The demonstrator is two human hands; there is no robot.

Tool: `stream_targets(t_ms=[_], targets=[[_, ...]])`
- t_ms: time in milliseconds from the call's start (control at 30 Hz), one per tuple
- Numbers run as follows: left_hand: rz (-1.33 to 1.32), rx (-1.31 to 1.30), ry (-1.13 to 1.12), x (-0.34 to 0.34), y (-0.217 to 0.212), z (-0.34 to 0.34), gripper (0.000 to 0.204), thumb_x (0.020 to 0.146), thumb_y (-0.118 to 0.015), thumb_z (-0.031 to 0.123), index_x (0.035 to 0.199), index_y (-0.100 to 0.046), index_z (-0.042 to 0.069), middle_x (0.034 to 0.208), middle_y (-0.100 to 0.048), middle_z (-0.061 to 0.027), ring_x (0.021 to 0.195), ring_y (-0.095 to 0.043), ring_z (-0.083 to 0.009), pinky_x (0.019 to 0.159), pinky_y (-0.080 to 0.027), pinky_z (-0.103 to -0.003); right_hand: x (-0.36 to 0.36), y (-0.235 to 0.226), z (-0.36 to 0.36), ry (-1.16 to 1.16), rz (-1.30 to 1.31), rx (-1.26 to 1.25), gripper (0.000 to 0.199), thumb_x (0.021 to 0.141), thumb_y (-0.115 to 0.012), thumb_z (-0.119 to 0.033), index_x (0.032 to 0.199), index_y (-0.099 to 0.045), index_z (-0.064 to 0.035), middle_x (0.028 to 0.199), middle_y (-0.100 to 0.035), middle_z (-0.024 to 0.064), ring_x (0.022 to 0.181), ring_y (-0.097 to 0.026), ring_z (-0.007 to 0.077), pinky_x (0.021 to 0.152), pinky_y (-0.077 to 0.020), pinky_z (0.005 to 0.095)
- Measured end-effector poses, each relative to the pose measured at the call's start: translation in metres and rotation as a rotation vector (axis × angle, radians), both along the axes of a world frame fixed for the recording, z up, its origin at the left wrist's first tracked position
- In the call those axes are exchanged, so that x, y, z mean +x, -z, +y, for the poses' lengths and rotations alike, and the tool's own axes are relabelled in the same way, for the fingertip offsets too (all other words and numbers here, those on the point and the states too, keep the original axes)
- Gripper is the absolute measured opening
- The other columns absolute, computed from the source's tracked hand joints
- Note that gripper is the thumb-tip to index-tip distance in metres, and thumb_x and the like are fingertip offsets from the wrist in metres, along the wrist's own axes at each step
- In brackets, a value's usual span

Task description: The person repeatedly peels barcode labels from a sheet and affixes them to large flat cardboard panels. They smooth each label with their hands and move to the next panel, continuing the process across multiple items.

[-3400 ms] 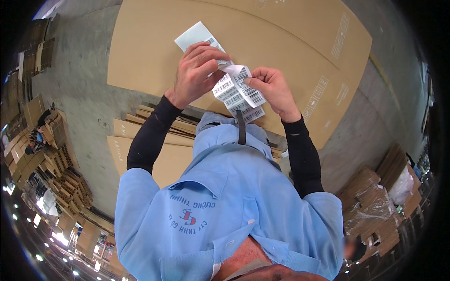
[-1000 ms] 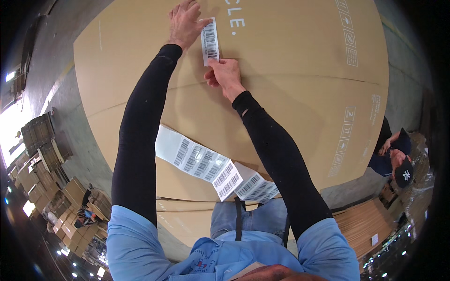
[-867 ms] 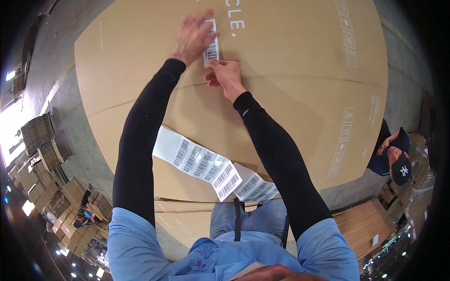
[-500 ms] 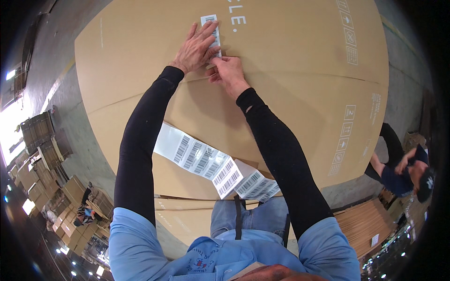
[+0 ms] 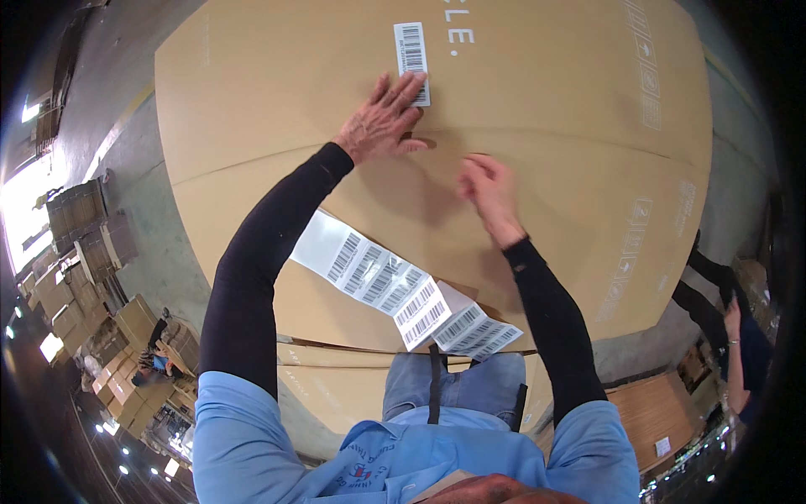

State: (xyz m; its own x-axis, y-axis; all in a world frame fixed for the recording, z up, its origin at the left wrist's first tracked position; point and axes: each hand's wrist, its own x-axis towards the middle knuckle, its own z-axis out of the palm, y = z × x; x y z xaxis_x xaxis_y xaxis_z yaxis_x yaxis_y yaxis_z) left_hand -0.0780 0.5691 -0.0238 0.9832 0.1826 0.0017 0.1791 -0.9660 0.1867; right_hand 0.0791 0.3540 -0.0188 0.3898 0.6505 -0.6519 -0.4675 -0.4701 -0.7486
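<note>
A large brown cardboard box (image 5: 277, 92) fills the middle of the view. On its top lies a white barcode label (image 5: 411, 50). My left hand (image 5: 382, 122) rests with spread fingers, its fingertips on the lower end of that label. To the right and nearer me, my right hand (image 5: 491, 189) hovers over the box, apart from the label. Its fingers are curled and blurred, so whether anything is between them does not show. A folded strip of barcode labels (image 5: 365, 269) lies across the box's near edge, with its end hanging toward my jeans.
Another person (image 5: 739, 353) stands at the right, beyond the box. Stacked cartons (image 5: 117, 378) and a further person (image 5: 155, 361) are at the far left. A brown stack (image 5: 655, 412) with a white tag sits at lower right. Grey floor (image 5: 138, 202) surrounds the box.
My right hand has left the label and moved right and toward me. My left hand has slid down to the label's lower end, uncovering most of it. The person at right has shifted.
</note>
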Motion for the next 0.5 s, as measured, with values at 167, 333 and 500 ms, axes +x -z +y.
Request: stream_targets(t_ms=[167, 333, 500], targets=[[-0.085, -0.081, 0.111, -0.023, -0.012, -0.026, 0.061, 0.094, -0.051, 0.064, 0.105, -0.06, 0.005, 0.162, -0.022, -0.0246, 0.15, -0.022, -0.0382, 0.122, -0.017, -0.055, 0.078, 0.001, -0.07, 0.142, -0.959, -0.046, 0.027, 0.095, -0.067, -0.019, 0.117, -0.067, -0.0045, 0.102, -0.064, 0.0067, 0.088, -0.063, 0.0176, 0.073, -0.0518, 0.0314], [0.021, -0.031, 0.013, 0.005, -0.009, 0.006, 0.064, 0.096, -0.05, 0.062, 0.111, -0.061, 0.001, 0.161, -0.022, -0.026, 0.149, -0.022, -0.0419, 0.121, -0.018, -0.056, 0.095, 0.023, -0.087, -0.135, -1.52, 0.004, 0.031, 0.091, -0.068, -0.023, 0.119, -0.066, -0.0087, 0.117, -0.059, 0.0102, 0.107, -0.057, 0.0304, 0.09, -0.0481, 0.0429], [-0.082, 0.147, -0.135, 0.08, 0.013, 0.076, 0.071, 0.097, -0.047, 0.064, 0.118, -0.06, -0.003, 0.16, -0.024, -0.027, 0.148, -0.022, -0.0435, 0.119, -0.019, -0.058, 0.096, 0.031, -0.091, -0.175, -1.522, 0.006, 0.032, 0.092, -0.068, -0.026, 0.118, -0.065, -0.0081, 0.117, -0.058, 0.0103, 0.108, -0.057, 0.0309, 0.09, -0.048, 0.0436]])
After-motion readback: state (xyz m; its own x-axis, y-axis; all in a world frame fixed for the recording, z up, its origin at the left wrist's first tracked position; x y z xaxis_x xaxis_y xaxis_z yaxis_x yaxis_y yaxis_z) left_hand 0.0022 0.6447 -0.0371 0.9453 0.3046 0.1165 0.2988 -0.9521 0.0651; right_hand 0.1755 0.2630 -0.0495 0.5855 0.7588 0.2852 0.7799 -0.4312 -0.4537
